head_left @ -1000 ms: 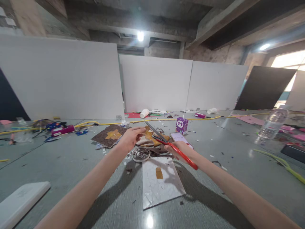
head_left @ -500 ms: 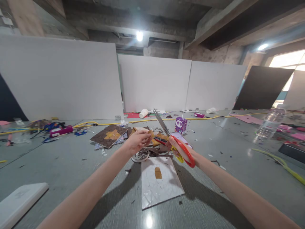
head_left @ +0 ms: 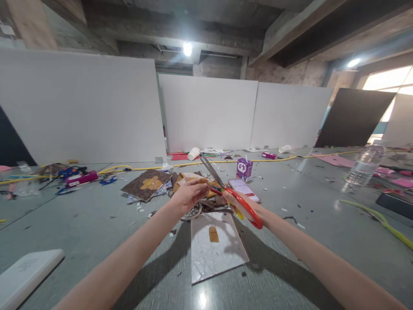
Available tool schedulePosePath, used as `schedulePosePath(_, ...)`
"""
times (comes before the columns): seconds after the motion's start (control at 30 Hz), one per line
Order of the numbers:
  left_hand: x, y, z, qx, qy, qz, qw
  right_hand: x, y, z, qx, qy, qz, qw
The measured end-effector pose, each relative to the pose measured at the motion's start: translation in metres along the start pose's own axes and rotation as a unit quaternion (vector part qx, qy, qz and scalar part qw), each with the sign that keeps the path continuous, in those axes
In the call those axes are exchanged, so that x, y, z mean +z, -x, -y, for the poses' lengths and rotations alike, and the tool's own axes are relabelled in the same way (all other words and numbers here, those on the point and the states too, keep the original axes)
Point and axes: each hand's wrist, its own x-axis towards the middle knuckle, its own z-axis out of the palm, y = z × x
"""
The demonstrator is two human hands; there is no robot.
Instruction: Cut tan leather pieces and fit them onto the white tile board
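My right hand grips red-handled scissors, whose metal blades point up and away to the left. My left hand pinches a small tan piece of material right beside the blades. Both hands hover over a pile of brown and tan scraps and a round dish of dark bits. A white cracked-pattern tile with one tan piece stuck on it lies on the grey table just below my hands.
A phone and a purple drink carton sit behind the scissors. A brown patterned sheet lies to the left, a clear water bottle at the right, a white slab at bottom left. Yellow cable crosses the table; white panels stand behind.
The scissors lifted off the scrap pile and swung upright, then tilted lower toward my left hand. My left hand rose with the tan piece and came close to the blades.
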Motion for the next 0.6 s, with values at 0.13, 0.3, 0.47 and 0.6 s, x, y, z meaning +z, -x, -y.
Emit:
schedulePosePath(0.13, 0.0005, -0.0003, 0.0032, 0.002, 0.011, -0.012, 1.000, 0.0012, -0.0003, 0.0003, -0.018, 0.014, -0.001, 1.000)
schedulePosePath(0.3, -0.0003, -0.0019, 0.0042, 0.018, 0.024, -0.050, 0.998, -0.0022, 0.0003, 0.0006, -0.031, 0.016, 0.034, 0.999)
schedulePosePath(0.47, 0.0002, -0.0020, 0.0024, 0.035, 0.044, -0.077, 0.995, -0.0050, 0.0015, 0.0029, -0.028, 0.062, 0.049, 0.996)
schedulePosePath(0.6, 0.0007, -0.0011, 0.0012, 0.055, 0.055, -0.101, 0.992, -0.0034, 0.0026, 0.0076, -0.001, 0.076, 0.059, 0.995)
